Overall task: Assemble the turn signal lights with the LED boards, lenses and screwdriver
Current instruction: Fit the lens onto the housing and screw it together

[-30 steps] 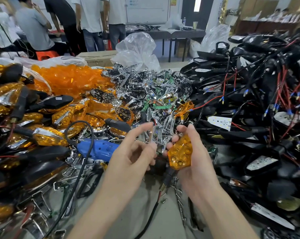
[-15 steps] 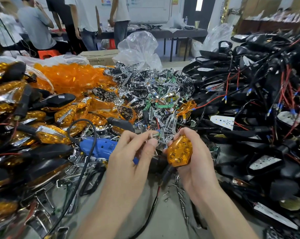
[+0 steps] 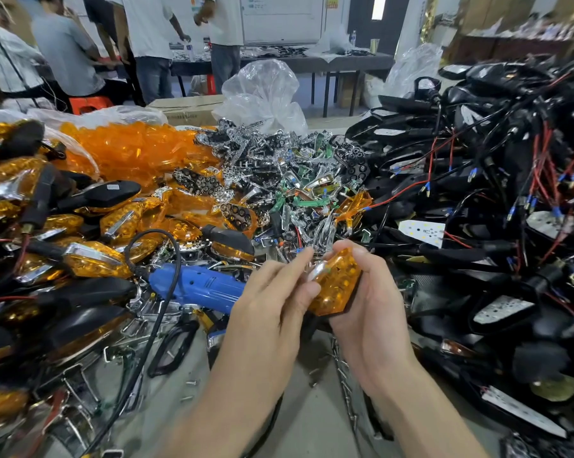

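1. The right hand's (image 3: 375, 302) grip clasped the amber turn signal light (image 3: 337, 285), steadying it above the tabletop's (image 3: 313, 431) near edge.
2. The left hand's (image 3: 272, 299) grip pinched a chrome strip (image 3: 315, 272) against it, probably to seat it.

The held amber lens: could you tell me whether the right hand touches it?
Touching: head view shows the right hand curled round the lens.

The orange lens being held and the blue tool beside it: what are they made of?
The orange faceted lens looks like glossy translucent plastic: see-through, with bright highlights. The blue power screwdriver seems matt moulded plastic, judging by its ribbed slots.
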{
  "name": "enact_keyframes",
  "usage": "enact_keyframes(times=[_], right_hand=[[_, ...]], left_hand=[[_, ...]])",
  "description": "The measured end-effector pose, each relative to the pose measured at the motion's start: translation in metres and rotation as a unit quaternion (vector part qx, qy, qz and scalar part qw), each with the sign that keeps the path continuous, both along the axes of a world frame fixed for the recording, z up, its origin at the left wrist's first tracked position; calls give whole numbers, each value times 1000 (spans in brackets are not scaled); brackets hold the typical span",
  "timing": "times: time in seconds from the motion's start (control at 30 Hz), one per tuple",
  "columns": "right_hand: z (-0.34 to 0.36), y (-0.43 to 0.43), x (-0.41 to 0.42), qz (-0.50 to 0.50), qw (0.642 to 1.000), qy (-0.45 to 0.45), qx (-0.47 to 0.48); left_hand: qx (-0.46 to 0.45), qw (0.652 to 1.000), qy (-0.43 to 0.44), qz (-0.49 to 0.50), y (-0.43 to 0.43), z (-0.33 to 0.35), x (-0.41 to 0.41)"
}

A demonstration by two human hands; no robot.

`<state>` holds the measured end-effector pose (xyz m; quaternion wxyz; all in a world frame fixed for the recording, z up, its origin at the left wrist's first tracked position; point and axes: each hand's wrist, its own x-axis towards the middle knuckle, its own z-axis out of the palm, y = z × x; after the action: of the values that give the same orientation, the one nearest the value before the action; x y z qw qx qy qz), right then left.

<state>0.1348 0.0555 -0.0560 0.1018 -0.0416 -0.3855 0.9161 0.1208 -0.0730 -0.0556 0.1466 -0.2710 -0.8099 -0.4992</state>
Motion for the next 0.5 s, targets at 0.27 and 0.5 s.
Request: enact_keyframes(times=[0.27, 0.5], right_hand=[[1, -3, 0, 5, 1000, 16, 20], [0, -5, 0, 6, 999, 22, 28]], left_hand=[[43, 998, -24, 26, 1, -2, 1], [56, 998, -24, 18, 0, 0, 0]])
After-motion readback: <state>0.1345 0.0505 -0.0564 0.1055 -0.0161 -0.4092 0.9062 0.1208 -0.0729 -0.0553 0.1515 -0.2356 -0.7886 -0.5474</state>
